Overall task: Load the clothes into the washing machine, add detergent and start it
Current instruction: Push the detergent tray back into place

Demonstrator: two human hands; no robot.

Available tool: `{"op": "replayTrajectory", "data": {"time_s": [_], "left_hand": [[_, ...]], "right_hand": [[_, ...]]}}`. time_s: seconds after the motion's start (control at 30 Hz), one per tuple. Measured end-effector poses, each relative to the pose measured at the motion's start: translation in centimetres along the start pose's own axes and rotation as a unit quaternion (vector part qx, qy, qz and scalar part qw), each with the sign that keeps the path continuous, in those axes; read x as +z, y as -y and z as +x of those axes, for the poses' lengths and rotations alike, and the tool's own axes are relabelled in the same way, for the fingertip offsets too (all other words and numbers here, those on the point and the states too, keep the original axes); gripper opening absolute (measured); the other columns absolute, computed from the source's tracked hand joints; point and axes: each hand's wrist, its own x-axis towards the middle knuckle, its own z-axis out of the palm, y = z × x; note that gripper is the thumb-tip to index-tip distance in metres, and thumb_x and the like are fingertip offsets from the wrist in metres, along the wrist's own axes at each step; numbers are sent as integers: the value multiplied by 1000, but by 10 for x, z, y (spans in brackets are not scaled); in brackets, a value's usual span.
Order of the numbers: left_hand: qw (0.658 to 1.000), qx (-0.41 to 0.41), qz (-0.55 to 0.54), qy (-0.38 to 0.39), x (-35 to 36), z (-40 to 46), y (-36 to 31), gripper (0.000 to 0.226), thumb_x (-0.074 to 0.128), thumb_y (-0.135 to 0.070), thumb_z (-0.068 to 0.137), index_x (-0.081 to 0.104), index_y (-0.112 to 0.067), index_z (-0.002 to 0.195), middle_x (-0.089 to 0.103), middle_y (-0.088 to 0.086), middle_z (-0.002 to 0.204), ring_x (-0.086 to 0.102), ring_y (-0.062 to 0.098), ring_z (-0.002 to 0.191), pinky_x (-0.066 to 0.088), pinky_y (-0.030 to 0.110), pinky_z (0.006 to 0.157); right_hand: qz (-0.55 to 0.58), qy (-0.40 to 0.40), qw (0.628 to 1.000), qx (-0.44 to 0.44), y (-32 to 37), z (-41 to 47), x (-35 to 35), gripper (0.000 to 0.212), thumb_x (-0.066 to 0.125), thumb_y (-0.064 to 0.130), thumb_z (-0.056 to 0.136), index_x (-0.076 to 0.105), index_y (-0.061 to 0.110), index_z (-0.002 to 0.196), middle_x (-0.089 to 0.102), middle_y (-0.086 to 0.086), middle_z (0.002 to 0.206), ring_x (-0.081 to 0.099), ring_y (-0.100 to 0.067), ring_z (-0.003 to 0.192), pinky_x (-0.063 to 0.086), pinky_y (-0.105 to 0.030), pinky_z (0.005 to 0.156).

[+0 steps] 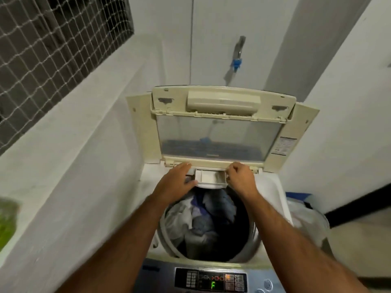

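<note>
Nearest to me, well back from my fingers, the control panel (211, 280) of the washing machine (273, 187) glows with a green "F" on its display; between that panel and my hands lies the open drum (243, 233), and the clothes (203, 216) are already inside it, a heap of white, grey and blue cloth lying just below and behind my wrists; both forearms reach over the drum to its far rim.

My left hand (176, 180) lies flat, fingers together and stretched forward, the thumb pressed against the left end of the detergent drawer (209, 176); my right hand (240, 176) is curled, its fingertips closed on the right end of that same drawer, though I cannot tell how firmly they grip; the drawer sits between my two hands, pale and rectangular, pulled out a little over the edge of the drum.

Just beyond my fingertips stands the raised lid (218, 132), tilted back, its clear window showing a blue shape through it; farther off, above the lid, a tap (238, 53) with a blue fitting sticks out of the white wall; far to the left of my left hand runs a netted window (53, 49); to the right of my right arm, beside the machine, sits a pale basket (311, 218).
</note>
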Motion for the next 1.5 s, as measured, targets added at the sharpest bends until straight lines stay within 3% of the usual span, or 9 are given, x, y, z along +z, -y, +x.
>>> {"op": "replayTrajectory", "data": {"time_s": [0.1, 0.2, 0.3, 0.37, 0.57, 0.7, 1.03, 1.3, 1.5], "left_hand": [[998, -6, -49, 24, 17, 9, 17, 53, 67, -34, 86, 52, -13, 133, 55, 0, 131, 52, 17, 120, 39, 26, 96], [990, -28, -125, 51, 32, 18, 31, 38, 69, -24, 86, 63, -18, 122, 65, -4, 116, 60, 14, 107, 44, 25, 90], [969, -133, -201, 55, 54, 34, 51, 25, 66, -40, 82, 70, -17, 92, 70, 6, 90, 65, 21, 83, 53, 42, 81], [943, -211, -248, 70, 71, 44, 61, 37, 60, -52, 82, 61, -16, 75, 61, 11, 75, 57, 20, 72, 52, 43, 68], [816, -325, -462, 120, 93, 57, 44, 20, 53, -35, 96, 58, -17, 105, 57, 4, 100, 59, 15, 87, 49, 26, 64], [775, -351, -513, 111, 108, 58, 40, 29, 50, -32, 98, 55, -14, 121, 56, 4, 118, 56, 21, 113, 49, 36, 90], [753, -364, -546, 46, 123, 67, 39, 38, 50, -30, 99, 53, -8, 129, 57, 9, 133, 57, 22, 118, 52, 30, 82], [743, -374, -555, 24, 120, 90, 30, 41, 47, -31, 100, 52, -4, 130, 59, 11, 129, 59, 21, 116, 51, 35, 89], [693, -384, -610, 6, 114, 100, 25, 37, 47, -20, 100, 51, 5, 128, 59, 15, 120, 55, 29, 122, 48, 33, 89]], "right_hand": [[9, 13, 998, 62, -27, 1, 5, 29, 42, 23, 88, 50, 15, 62, 65, -17, 81, 57, -33, 80, 41, -34, 70], [39, 33, 991, 122, -49, 6, 14, 44, 38, 35, 99, 58, 16, 65, 68, -16, 80, 62, -30, 78, 51, -41, 79], [74, 66, 979, 176, -69, 14, 30, 44, 46, 40, 97, 61, 8, 71, 59, -14, 71, 57, -26, 64, 54, -46, 66], [140, 89, 960, 227, -73, 16, 36, 32, 53, 33, 98, 56, 9, 77, 51, -15, 69, 51, -22, 57, 48, -37, 55], [301, 127, 890, 318, -87, 25, 50, 22, 52, 34, 100, 61, 14, 99, 57, 1, 75, 54, -13, 67, 53, -31, 65], [410, 117, 838, 341, -98, 29, 64, 27, 50, 29, 101, 59, 10, 118, 63, -1, 105, 59, -22, 102, 50, -39, 88], [525, 43, 774, 351, -101, 32, 84, 22, 49, 23, 102, 63, 5, 101, 67, -8, 97, 66, -20, 98, 55, -33, 86], [528, -1, 770, 358, -87, 54, 86, 22, 56, 22, 99, 63, 6, 87, 63, -5, 80, 65, -14, 79, 58, -24, 74], [515, -4, 775, 366, -81, 60, 88, 27, 55, 28, 99, 62, 4, 91, 62, -10, 90, 64, -17, 84, 59, -28, 79]]}}
